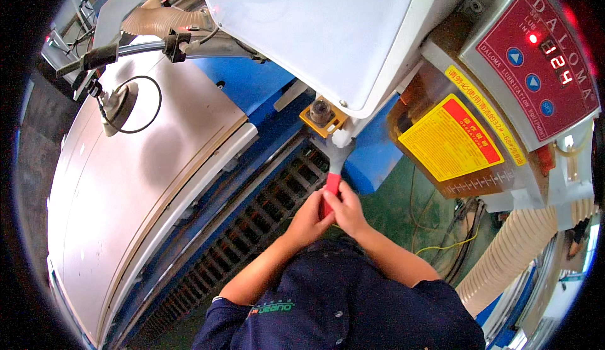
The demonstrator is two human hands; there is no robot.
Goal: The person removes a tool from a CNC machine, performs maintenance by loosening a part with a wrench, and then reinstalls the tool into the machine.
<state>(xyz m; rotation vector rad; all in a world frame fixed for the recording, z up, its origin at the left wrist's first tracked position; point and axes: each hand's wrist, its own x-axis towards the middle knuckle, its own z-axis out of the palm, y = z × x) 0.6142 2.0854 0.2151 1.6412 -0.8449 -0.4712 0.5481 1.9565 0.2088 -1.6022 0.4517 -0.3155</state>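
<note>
Across the left lies a broad pale board [120, 186]; opposite, a white housing [309, 28] overhangs a brown tank [422, 95] bearing a yellow label. Below centre, the left hand [307, 219] and right hand [348, 210] meet, fingers wrapped around the red handle of a tool [333, 180]. Its grey end sits just below a small yellow bracket [322, 117]; whether they touch I cannot tell.
</note>
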